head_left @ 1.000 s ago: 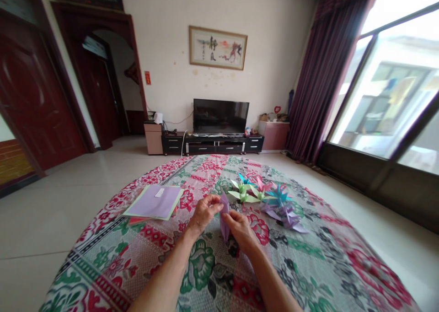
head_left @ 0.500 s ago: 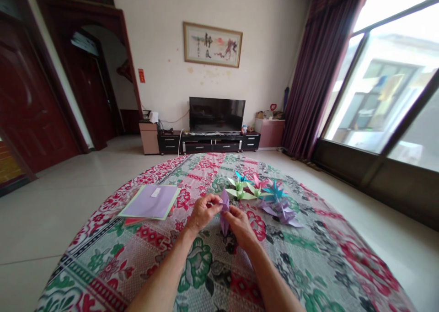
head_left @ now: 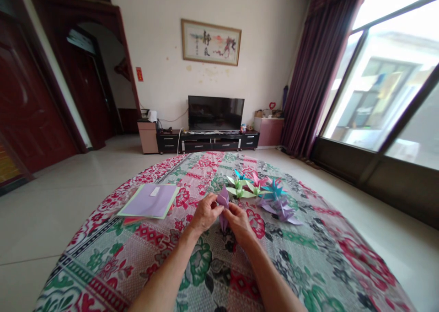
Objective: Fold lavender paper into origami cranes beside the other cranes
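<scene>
Lilac folded-paper form (head_left: 223, 196), head view: held between left hand (head_left: 206, 213) and right hand (head_left: 239, 219), long axis running near to far, ends showing beyond and below the grip. Each hand: thumb and fingers pinched on its own side (neither clearly nearer). Teal origami crane (head_left: 275, 190): off to the right.

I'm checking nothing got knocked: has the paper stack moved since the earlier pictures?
No; the paper stack lies just as before beside the tablecloth's red flower; both shifted slightly left in view together.
</scene>
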A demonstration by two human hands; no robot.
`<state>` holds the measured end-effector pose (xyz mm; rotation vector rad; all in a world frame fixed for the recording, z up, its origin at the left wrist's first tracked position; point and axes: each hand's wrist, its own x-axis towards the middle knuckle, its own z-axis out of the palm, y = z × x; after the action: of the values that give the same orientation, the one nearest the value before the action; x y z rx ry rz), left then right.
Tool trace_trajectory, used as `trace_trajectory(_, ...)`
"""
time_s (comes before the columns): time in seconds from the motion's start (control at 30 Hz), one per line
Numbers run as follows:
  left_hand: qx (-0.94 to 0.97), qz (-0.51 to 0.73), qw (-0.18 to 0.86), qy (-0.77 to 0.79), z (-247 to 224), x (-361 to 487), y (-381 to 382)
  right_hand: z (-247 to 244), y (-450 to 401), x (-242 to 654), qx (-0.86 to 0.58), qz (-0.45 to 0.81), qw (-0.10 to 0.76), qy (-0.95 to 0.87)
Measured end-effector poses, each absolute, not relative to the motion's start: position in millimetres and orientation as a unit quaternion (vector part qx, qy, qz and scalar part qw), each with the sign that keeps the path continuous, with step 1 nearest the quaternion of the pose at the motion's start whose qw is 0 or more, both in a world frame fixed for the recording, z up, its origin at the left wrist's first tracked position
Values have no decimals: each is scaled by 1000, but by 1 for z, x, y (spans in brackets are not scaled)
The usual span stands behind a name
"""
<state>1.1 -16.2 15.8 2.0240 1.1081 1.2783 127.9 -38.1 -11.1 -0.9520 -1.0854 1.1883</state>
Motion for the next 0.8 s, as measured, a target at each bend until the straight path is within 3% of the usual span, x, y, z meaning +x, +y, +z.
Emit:
trace_trajectory(0.33, 729, 491, 264, 397, 19, 2, -18, -8, -39, 127, -415, 519, 588, -461)
trace_trajectory(0.57, 736, 487, 191, 429, 15, 4, -15, -11, -38, 128, -402, 529, 594, -453)
trace_trajectory(0.8, 740, 497, 190, 411, 11, 4, -14, -9, -40, 128, -414, 522, 584, -464)
